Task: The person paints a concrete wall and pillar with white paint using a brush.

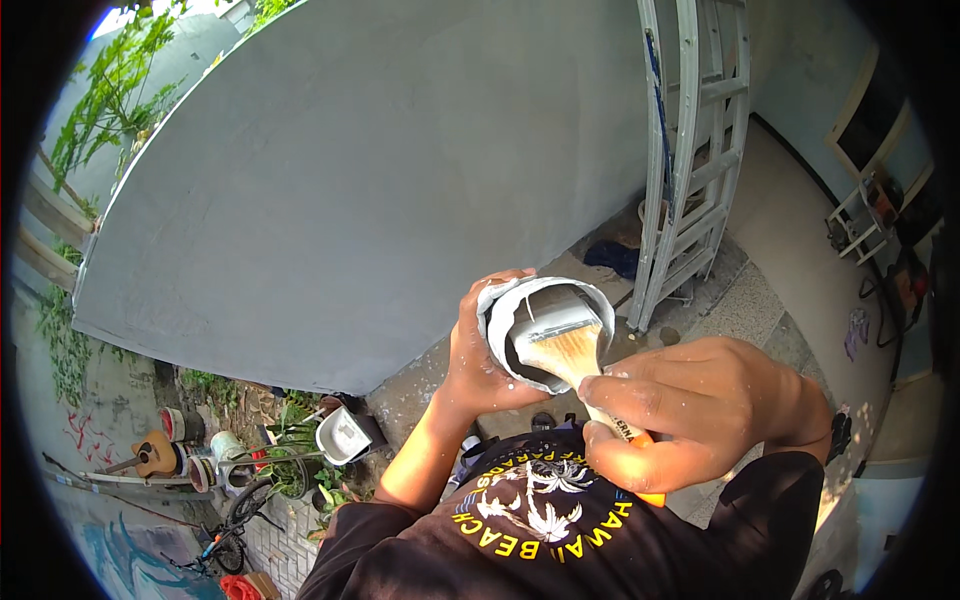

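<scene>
In the middle, my left hand (470, 350) is wrapped round a paint-smeared white can (497, 335), its mouth tilted up toward me. My right hand (690, 405) grips the handle of a flat paintbrush (568, 352) with a pale wooden neck and an orange end. The brush head sits inside the can's mouth, and its bristles look coated in white. How deep the paint lies in the can is hidden by the brush. White specks dot the fingers of my right hand.
A grey wall (400, 180) fills the space ahead. An aluminium ladder (690, 170) stands at its right end, with dark cloth (612, 258) at the foot. At lower left are a guitar (155, 455), a bicycle (235, 520), buckets (203, 472) and a white basin (345, 435).
</scene>
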`<state>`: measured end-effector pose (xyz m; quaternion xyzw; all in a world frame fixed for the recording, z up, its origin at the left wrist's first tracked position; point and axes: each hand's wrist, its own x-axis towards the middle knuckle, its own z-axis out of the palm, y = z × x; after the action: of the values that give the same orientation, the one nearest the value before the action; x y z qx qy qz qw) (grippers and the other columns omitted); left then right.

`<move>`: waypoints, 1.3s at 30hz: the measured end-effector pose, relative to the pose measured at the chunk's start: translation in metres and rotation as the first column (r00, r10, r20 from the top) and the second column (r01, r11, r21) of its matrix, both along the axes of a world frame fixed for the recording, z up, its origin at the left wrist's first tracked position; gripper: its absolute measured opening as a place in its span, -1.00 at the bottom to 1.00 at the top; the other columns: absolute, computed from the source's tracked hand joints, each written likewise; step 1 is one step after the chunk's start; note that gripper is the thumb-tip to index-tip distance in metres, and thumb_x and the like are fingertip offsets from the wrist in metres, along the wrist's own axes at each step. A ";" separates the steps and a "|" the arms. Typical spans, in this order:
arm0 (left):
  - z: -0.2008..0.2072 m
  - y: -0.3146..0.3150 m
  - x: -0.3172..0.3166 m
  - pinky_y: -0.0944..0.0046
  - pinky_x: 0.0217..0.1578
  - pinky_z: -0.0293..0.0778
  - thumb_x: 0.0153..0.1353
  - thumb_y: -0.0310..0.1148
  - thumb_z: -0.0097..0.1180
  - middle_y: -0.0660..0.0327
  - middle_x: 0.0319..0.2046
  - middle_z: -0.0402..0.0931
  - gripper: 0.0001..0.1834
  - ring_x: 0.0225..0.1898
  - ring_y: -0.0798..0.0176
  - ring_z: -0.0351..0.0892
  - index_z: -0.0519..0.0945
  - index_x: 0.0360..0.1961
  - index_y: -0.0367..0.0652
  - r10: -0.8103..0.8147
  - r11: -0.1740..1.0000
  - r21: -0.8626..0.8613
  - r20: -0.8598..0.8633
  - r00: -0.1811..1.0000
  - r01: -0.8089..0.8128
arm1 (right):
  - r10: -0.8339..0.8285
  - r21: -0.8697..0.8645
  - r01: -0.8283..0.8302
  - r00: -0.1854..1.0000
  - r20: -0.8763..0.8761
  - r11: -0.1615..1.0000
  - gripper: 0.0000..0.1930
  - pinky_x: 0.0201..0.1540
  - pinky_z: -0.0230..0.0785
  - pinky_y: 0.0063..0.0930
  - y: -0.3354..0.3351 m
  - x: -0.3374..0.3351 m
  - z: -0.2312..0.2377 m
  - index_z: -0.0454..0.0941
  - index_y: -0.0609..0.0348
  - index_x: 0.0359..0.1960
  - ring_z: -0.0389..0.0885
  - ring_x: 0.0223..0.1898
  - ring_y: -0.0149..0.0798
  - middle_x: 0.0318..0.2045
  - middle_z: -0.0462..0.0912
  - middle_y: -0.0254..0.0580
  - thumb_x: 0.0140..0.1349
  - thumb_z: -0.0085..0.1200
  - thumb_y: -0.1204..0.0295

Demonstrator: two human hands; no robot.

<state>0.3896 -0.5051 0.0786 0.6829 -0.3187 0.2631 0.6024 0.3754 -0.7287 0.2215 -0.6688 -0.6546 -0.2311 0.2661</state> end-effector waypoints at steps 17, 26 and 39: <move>-0.001 0.007 0.010 0.01 0.14 0.42 -0.40 -0.19 0.64 -0.07 0.11 0.35 0.17 0.18 -0.08 0.45 0.16 0.26 -0.18 -0.010 1.000 0.023 -0.025 1.000 0.010 | -0.005 0.105 0.000 0.999 0.046 0.994 -0.80 -0.62 0.29 -0.65 -0.001 0.002 0.002 0.50 0.13 -0.41 0.44 -0.60 -0.47 -0.42 0.52 -0.24 -0.11 0.23 0.51; 0.004 0.007 0.013 0.01 0.15 0.42 -0.37 -0.20 0.63 -0.06 0.13 0.34 0.14 0.19 -0.05 0.44 0.18 0.25 -0.21 -0.049 0.999 -0.018 -0.026 0.998 0.049 | -0.037 0.089 0.032 0.998 0.058 0.996 -0.81 -0.59 0.31 -0.65 0.008 0.004 -0.003 0.52 0.08 -0.43 0.48 -0.57 -0.44 -0.34 0.55 -0.18 -0.13 0.23 0.53; -0.004 0.023 0.023 0.05 0.21 0.35 -0.37 -0.22 0.63 -0.04 0.18 0.31 0.19 0.24 0.02 0.38 0.10 0.27 -0.22 -0.024 0.998 -0.053 -0.071 0.997 0.021 | -0.025 0.139 0.027 0.999 -0.021 0.990 -0.72 -0.36 0.60 -0.51 -0.002 0.008 -0.024 0.67 -0.02 -0.28 0.64 -0.38 -0.23 -0.26 0.56 -0.17 -0.12 0.30 0.48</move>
<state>0.4126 -0.4824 0.0745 0.6721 -0.2975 0.2400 0.6341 0.3831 -0.7312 0.1980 -0.6592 -0.6255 -0.2733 0.3156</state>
